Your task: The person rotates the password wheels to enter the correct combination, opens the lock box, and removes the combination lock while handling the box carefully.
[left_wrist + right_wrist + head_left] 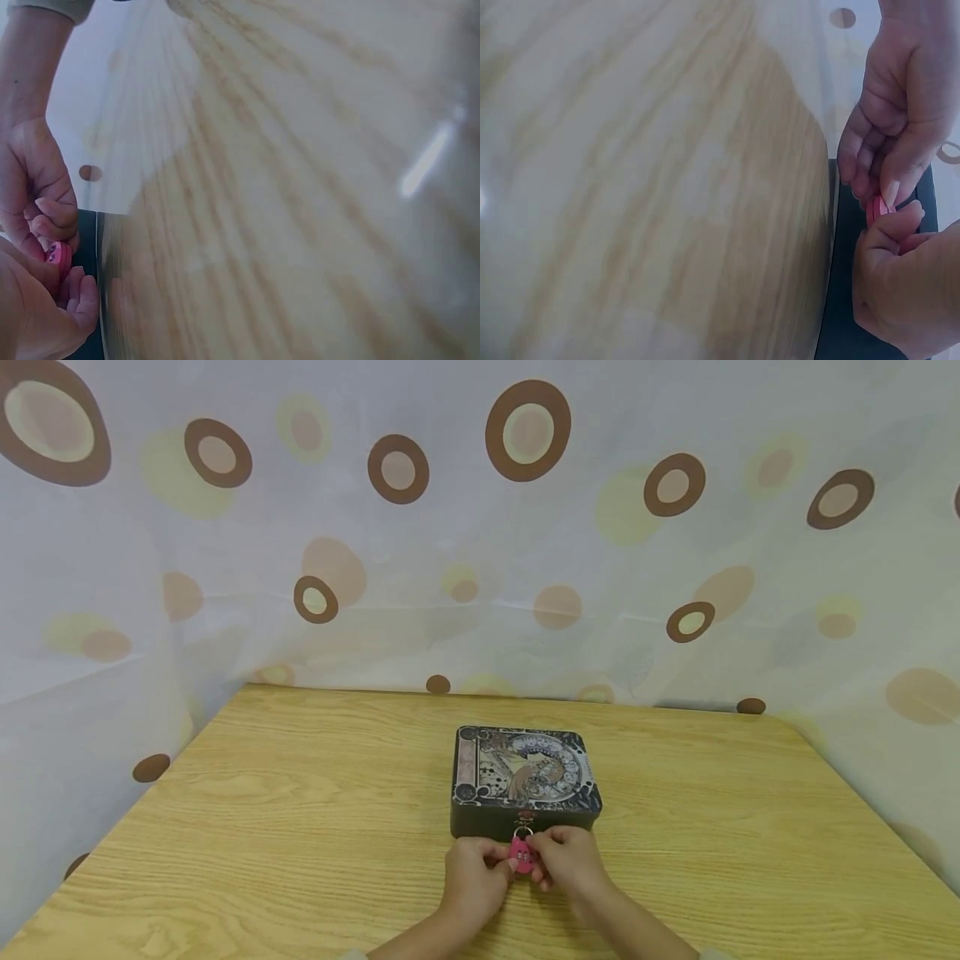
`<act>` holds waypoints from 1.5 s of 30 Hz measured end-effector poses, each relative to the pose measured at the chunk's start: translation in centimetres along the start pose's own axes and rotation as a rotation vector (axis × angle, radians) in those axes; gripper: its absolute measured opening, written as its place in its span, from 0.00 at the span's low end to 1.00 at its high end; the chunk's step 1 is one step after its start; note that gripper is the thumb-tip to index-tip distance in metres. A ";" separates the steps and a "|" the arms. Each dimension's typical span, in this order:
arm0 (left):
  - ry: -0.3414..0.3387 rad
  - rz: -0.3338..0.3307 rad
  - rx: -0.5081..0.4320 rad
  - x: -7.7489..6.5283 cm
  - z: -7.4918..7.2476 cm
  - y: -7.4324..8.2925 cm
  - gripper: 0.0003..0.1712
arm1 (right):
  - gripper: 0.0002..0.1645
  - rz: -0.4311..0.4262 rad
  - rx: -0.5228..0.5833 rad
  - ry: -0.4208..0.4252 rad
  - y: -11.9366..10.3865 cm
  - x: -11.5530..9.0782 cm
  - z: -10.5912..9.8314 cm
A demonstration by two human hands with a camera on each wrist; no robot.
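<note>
A pink combination padlock (522, 856) with number dials on its face is held upright at the front of a dark tin box (480, 819). My left hand (474, 878) pinches its left side between thumb and fingers. From the other side, my right hand (572, 862) grips its right edge. The silver shackle (523, 832) rises to the box's reddish clasp (527, 816); whether it passes through the clasp I cannot tell. The box's lid is down and carries an ornate printed picture. In the right wrist view, fingers hide most of the padlock (880, 210).
The box stands on a wood-grain table (300, 810). Behind the table and along its sides hangs a pale cloth (450, 527) with brown and yellow circles.
</note>
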State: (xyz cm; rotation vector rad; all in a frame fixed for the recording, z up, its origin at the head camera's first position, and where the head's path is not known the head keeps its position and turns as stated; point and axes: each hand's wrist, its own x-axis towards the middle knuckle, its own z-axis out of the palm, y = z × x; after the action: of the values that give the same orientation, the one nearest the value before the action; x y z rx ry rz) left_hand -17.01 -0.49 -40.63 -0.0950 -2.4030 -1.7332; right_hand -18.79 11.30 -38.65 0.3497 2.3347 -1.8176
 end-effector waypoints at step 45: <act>-0.019 0.043 0.081 0.8 -0.4 0.3 0.05 | 0.14 0.123 0.269 -0.001 0.4 -0.3 0.9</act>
State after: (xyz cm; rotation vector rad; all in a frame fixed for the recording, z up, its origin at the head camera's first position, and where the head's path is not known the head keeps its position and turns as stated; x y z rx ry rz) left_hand -17.68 -0.83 -40.03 -0.1521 -2.4624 -1.6223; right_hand -18.43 10.50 -39.21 0.5141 2.0190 -2.0707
